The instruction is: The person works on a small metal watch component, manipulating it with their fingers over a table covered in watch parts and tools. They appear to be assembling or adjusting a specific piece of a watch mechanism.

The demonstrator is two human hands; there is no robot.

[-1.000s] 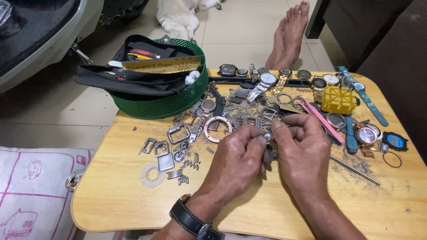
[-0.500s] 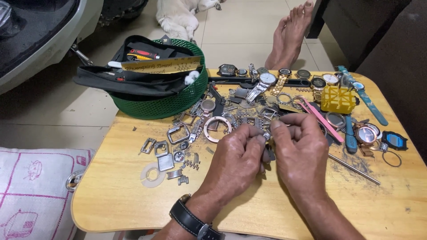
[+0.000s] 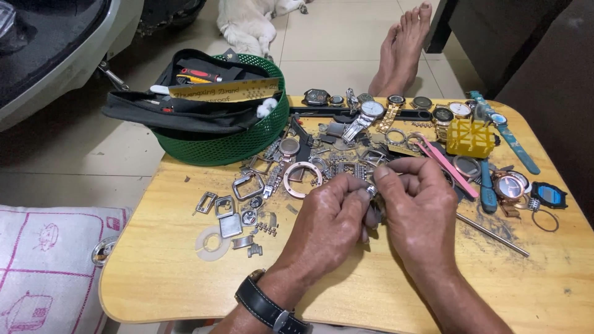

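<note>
Tiled floor, then a wooden worktop (image 3: 185,278) strewn with watch cases, bezels and straps beside a green basket (image 3: 229,145). Left hand (image 3: 325,226) and right hand (image 3: 421,210) meeting mid-worktop, both pinching one small silvery watch part (image 3: 372,190) at the fingertips. Seemingly fitting or prying; steady grip and fine fingertip pressure called for next.
</note>
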